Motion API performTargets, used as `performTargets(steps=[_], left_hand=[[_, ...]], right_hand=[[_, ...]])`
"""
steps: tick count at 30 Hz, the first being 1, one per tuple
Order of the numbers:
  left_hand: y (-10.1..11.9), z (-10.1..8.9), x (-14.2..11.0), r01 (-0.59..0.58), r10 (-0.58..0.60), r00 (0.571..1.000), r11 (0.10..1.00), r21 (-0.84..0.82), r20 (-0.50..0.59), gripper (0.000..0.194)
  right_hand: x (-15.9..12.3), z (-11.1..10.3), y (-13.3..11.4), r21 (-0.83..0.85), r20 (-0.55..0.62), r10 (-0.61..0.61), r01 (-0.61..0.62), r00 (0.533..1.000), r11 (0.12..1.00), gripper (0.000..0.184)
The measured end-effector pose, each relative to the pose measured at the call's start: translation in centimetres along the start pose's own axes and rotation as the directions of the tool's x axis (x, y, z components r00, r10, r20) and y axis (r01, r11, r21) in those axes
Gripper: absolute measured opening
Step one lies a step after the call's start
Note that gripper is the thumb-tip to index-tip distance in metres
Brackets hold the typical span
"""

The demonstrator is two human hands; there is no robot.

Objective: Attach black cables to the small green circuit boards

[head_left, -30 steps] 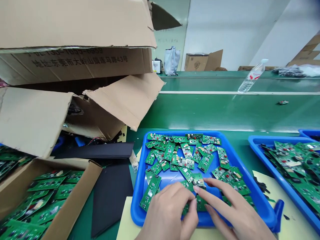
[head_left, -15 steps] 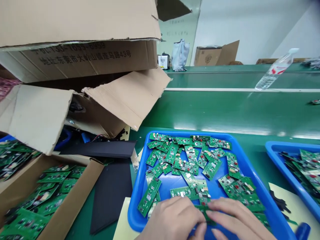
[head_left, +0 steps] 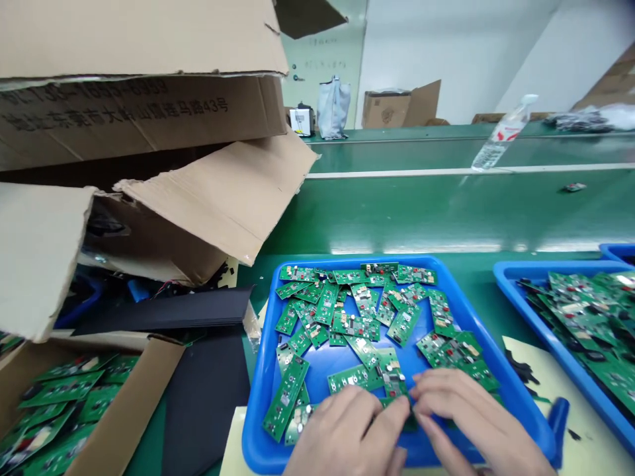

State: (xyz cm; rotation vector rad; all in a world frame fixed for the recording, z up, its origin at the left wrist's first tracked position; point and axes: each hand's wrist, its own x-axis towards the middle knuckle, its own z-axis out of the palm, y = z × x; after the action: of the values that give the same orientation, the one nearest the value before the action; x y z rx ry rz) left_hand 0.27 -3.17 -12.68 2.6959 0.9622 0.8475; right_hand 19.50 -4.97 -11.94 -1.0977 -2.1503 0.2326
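Green circuit boards (head_left: 355, 326) lie in the blue tray (head_left: 254, 398); the left hand (head_left: 347, 431) and right hand (head_left: 469, 413), fingers bent, now bare boards they partly covered before, apparently leaving those set down; whether either grips another is hidden.

Has circuit boards (head_left: 357, 325) in a central tray (head_left: 264, 363), a cardboard box (head_left: 131, 400) of more boards (head_left: 62, 389) to its left, a sheet (head_left: 206, 396) between, another tray (head_left: 555, 266) to its right, a water bottle (head_left: 501, 139) behind.
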Motion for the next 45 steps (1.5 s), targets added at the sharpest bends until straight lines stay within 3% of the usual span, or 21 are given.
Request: performTargets(steps=[4, 6, 7, 9, 11, 13, 20, 28, 32, 35, 38, 40, 42, 45], left_hand=[[-0.1, -0.9, -0.2, 0.023, -0.021, 0.988, 1.0, -0.016, 0.15, 0.037], [-0.2, -1.1, -0.3, 0.036, -0.028, 0.986, 0.998, -0.047, 0.164, 0.039], [-0.2, -1.2, -0.4, 0.04, -0.031, 0.988, 0.997, -0.061, 0.154, 0.038], [-0.3, -1.2, -0.4, 0.072, -0.064, 0.992, 0.994, -0.076, 0.109, 0.033], [-0.4, -1.4, -0.3, 0.125, -0.121, 0.991, 0.989, -0.076, 0.064, 0.028], [-0.5, -1.7, -0.1, 0.158, -0.155, 0.987, 0.985, -0.064, 0.05, 0.025], [-0.8, -3.3, 0.5, 0.168, -0.168, 0.983, 0.986, 0.006, 0.068, 0.021], [-0.6, -4.5, 1.2, 0.232, -0.225, 0.965, 0.972, -0.036, 0.131, 0.017], [0.1, -7.0, 1.6, 0.328, -0.318, 0.942, 0.94, -0.094, 0.109, 0.015], [0.7, -9.8, 0.2, 0.4, -0.393, 0.916, 0.913, -0.083, 0.081, 0.015], [0.9, -11.9, -3.2, 0.52, -0.512, 0.828, 0.854, 0.028, 0.231, 0.012], [0.8, -12.4, -6.1, 0.609, -0.614, 0.724, 0.783, 0.125, 0.316, 0.003], [0.5, -12.1, -8.8, 0.672, -0.688, 0.638, 0.717, 0.184, 0.346, 0.007], [0.3, -11.2, -11.4, 0.72, -0.733, 0.607, 0.671, 0.179, 0.308, 0.016]], right_hand=[[0.0, -0.8, 0.7, -0.048, -0.074, 0.21, -0.214, 0.975, 0.976, 0.013], [-0.2, -1.8, 2.0, -0.133, -0.141, 0.396, -0.414, 0.907, 0.901, 0.015], [-0.4, -2.5, 2.8, -0.181, -0.176, 0.508, -0.535, 0.843, 0.825, 0.018], [-1.0, -3.7, 4.3, -0.265, -0.215, 0.727, -0.756, 0.651, 0.598, 0.021], [-1.6, -4.7, 5.3, -0.345, -0.183, 0.861, -0.851, 0.475, 0.396, 0.022], [-2.0, -5.2, 5.7, -0.398, -0.136, 0.907, -0.861, 0.398, 0.318, 0.022], [-1.9, -4.7, 6.0, -0.463, -0.125, 0.917, -0.84, 0.378, 0.283, 0.02], [-2.4, -4.9, 6.9, -0.462, -0.115, 0.897, -0.822, 0.426, 0.332, 0.015], [-2.4, -5.2, 6.3, -0.44, -0.115, 0.88, -0.817, 0.462, 0.372, 0.02], [-2.6, -5.2, 6.1, -0.424, -0.103, 0.864, -0.808, 0.493, 0.41, 0.027], [-3.0, -5.0, 6.5, -0.414, -0.093, 0.856, -0.801, 0.509, 0.431, 0.034], [-3.3, -4.9, 7.0, -0.41, -0.09, 0.856, -0.803, 0.508, 0.433, 0.037], [-3.6, -5.0, 7.5, -0.406, -0.09, 0.863, -0.809, 0.497, 0.424, 0.038], [-3.6, -5.3, 7.8, -0.405, -0.105, 0.869, -0.819, 0.484, 0.407, 0.039]])
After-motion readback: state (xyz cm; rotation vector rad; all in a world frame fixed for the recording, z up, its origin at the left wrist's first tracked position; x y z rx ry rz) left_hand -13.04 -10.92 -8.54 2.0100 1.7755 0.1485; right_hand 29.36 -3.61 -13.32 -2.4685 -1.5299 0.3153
